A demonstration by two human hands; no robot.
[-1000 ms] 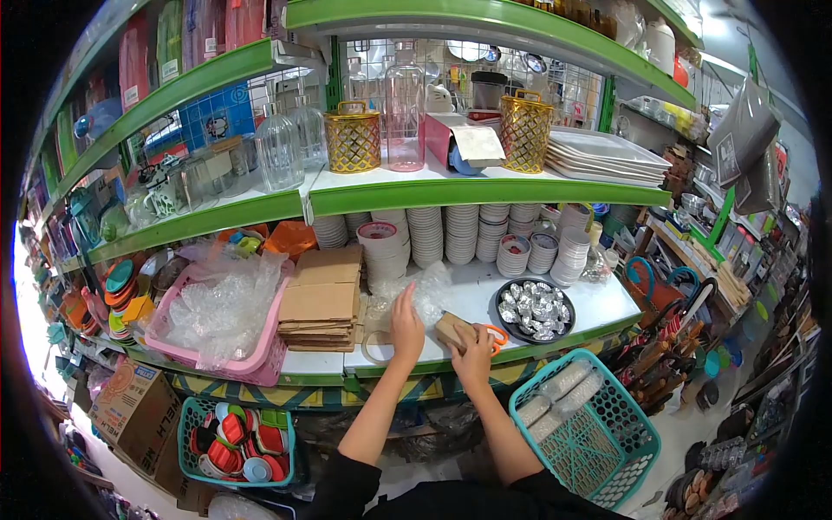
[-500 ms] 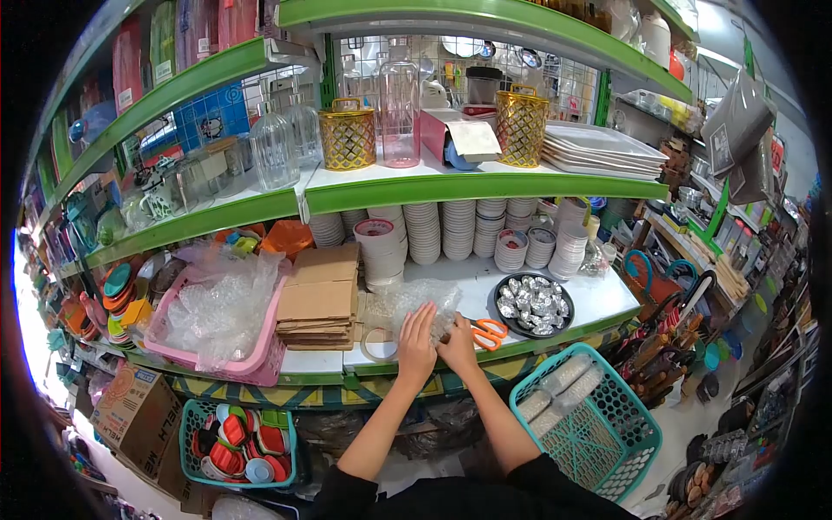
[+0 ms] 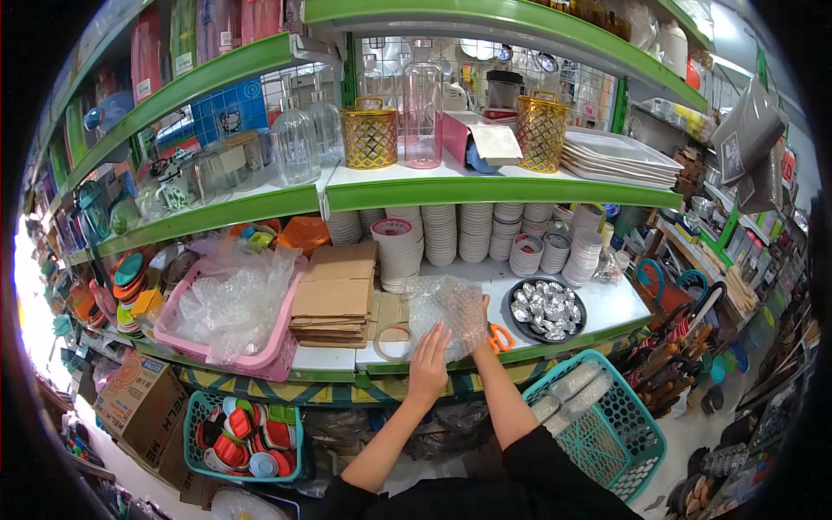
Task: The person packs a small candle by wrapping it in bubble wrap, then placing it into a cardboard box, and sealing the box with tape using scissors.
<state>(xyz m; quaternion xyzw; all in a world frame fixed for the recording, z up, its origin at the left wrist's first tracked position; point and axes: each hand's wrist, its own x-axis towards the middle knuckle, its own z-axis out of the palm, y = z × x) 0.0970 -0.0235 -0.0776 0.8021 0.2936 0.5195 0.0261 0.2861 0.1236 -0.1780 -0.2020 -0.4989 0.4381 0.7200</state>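
Observation:
A sheet of clear bubble wrap (image 3: pixel 444 303) is spread between my hands at the front of the white shelf. My left hand (image 3: pixel 427 368) lies against its lower left part, fingers stretched out. At the right edge of the wrap is my right hand (image 3: pixel 477 335), gripping it, with its fingers partly hidden by the plastic. Just left of the wrap lies a roll of tape (image 3: pixel 394 341). Orange-handled scissors (image 3: pixel 499 338) rest close to the right of my right hand, partly covered by it.
Flattened cardboard (image 3: pixel 334 290) is stacked left, beside a pink basket (image 3: pixel 276 351) of bubble wrap. A black plate (image 3: pixel 516 328) holds foil-wrapped pieces. Stacked bowls (image 3: pixel 440 234) line the back. Below stand a teal basket (image 3: pixel 637 472) with wrapped rolls and another basket (image 3: pixel 299 451) of containers.
The bubble wrap, bunched under both hands before, now stands more spread out. My right hand has shifted up along its right edge, and my left hand sits lower. The view has shifted slightly.

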